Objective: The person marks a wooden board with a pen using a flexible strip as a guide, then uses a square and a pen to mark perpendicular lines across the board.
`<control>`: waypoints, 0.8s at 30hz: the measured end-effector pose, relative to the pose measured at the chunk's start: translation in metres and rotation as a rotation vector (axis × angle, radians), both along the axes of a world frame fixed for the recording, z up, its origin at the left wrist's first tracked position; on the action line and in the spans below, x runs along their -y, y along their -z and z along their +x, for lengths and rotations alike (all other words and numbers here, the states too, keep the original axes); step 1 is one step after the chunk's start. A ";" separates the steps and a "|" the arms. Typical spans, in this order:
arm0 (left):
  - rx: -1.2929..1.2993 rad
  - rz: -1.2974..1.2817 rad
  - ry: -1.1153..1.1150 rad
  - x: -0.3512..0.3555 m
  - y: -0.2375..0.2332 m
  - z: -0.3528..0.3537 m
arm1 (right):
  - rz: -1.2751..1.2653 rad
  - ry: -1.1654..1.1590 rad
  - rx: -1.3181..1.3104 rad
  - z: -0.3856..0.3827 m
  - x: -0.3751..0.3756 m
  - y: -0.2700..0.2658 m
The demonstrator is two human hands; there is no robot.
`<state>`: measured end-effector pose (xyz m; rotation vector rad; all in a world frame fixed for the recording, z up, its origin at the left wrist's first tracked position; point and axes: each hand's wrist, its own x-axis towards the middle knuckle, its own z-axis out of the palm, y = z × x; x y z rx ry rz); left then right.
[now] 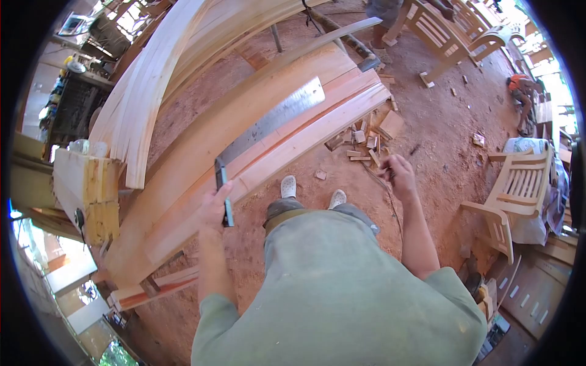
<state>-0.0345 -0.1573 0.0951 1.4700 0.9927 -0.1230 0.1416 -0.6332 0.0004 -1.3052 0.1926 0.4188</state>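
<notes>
My left hand (213, 206) is wrapped round the dark handle of a metal square (271, 117), whose wide shiny blade lies across the long wooden boards (201, 149). Pencil-like lines cross the front board near the blade. To the right of the boards, my right hand (398, 175) is raised over the floor with its fingers pinched together; whatever they hold is too small to make out. Below and left of that hand are my light shoes (289, 186) on the reddish floor.
Wood offcuts (366, 139) lie on the floor beyond my feet. Curved planks (143, 79) stand at the upper left. A wooden chair (519, 183) is at the right, with more chair frames (436, 30) at the top. One person (522, 91) bends down at the far right; another stands at the top.
</notes>
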 end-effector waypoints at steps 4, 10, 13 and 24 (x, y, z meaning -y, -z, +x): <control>0.095 -0.455 -0.106 0.060 -0.011 -0.003 | -0.228 -0.550 -0.022 -0.017 -0.102 -0.046; 0.174 -1.178 -0.006 0.106 0.019 -0.026 | -0.124 -0.939 0.036 -0.028 -0.179 -0.058; 0.208 -1.463 -0.006 0.115 0.033 -0.036 | 0.099 -1.039 -0.080 -0.026 -0.185 -0.041; 0.226 -1.309 0.112 0.069 0.066 -0.030 | 0.006 -1.090 -0.174 -0.020 -0.200 -0.026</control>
